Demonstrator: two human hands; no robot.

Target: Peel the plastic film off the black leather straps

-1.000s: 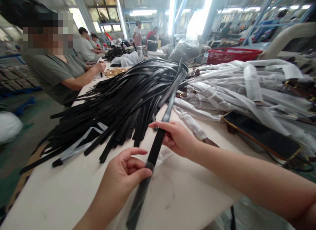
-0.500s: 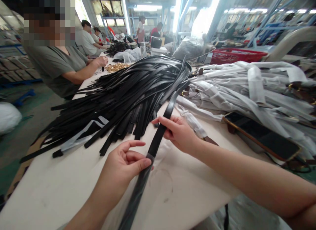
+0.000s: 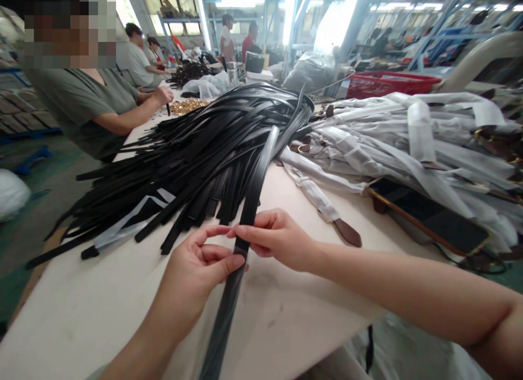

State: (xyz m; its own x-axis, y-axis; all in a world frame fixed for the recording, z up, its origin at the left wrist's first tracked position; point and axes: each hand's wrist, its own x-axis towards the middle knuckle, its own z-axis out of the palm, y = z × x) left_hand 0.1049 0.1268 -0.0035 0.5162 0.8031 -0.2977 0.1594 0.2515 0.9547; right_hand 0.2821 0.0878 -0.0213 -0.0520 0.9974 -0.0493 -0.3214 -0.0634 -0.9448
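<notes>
From my far seat I see one black strap [image 3: 252, 195] held slantwise over the near part of the bench [image 3: 106, 309]. The left grip [image 3: 194, 274] is closed, pinching this strap between thumb and fingers; the right grip [image 3: 281, 241] is closed on it too, just above. The strap's upper end overlaps, in my view, the pile of black straps [image 3: 196, 146], which reaches the left edge of the bench; its lower end leaves my view. To the right lie white-wrapped straps [image 3: 355, 151], and near them a phone [image 3: 427, 214]
</notes>
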